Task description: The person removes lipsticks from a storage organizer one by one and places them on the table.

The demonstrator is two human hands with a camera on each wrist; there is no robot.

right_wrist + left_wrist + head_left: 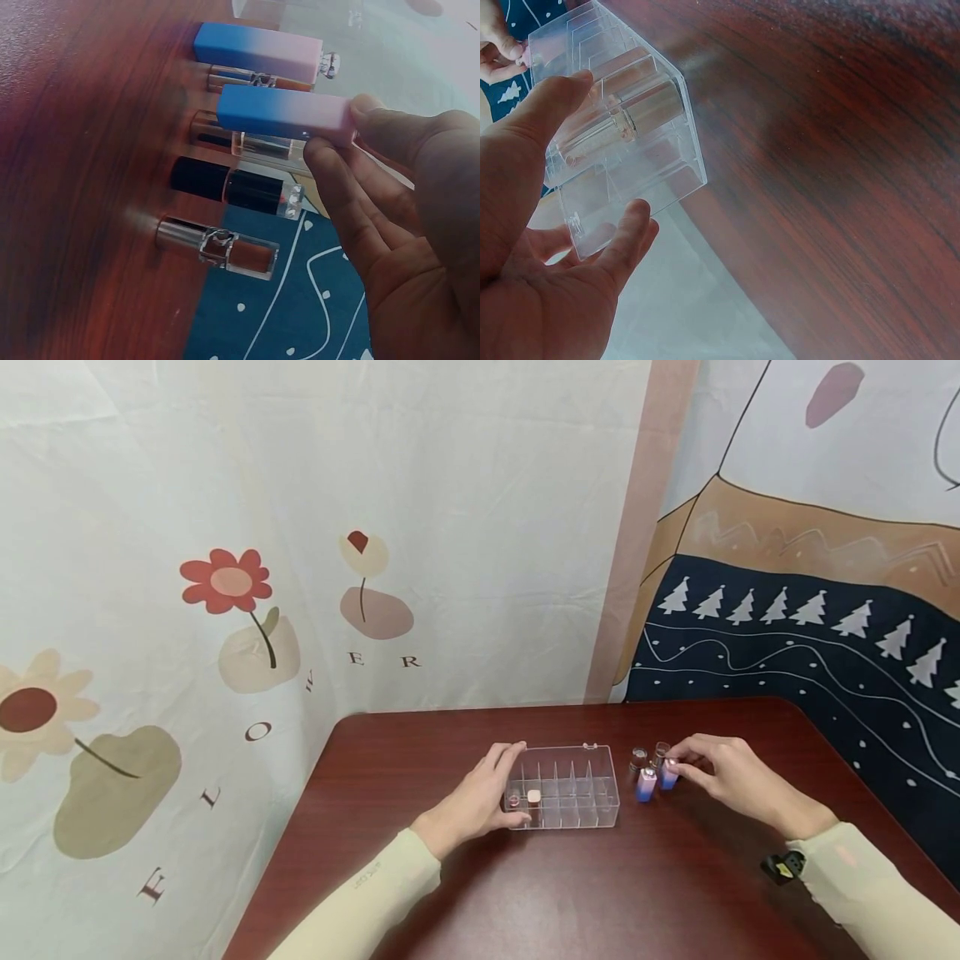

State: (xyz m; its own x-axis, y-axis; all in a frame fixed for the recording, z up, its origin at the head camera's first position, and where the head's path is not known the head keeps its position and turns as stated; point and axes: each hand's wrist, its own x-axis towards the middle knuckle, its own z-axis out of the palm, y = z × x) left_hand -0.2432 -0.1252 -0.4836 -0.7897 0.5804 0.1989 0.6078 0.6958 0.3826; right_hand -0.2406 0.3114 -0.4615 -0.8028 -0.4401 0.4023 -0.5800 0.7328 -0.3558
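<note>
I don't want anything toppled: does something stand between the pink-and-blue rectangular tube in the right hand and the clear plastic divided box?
Yes: a second pink-and-blue rectangular tube stands between the held tube and the box. A dark, clear-topped tube stands just behind it. A low sideways move might bump them.

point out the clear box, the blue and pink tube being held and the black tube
Clear box (588, 816), head view, on its front wall.
Held tube (285, 112), right wrist view, middle of its side.
Black tube (241, 189), right wrist view, mid-body.
</note>
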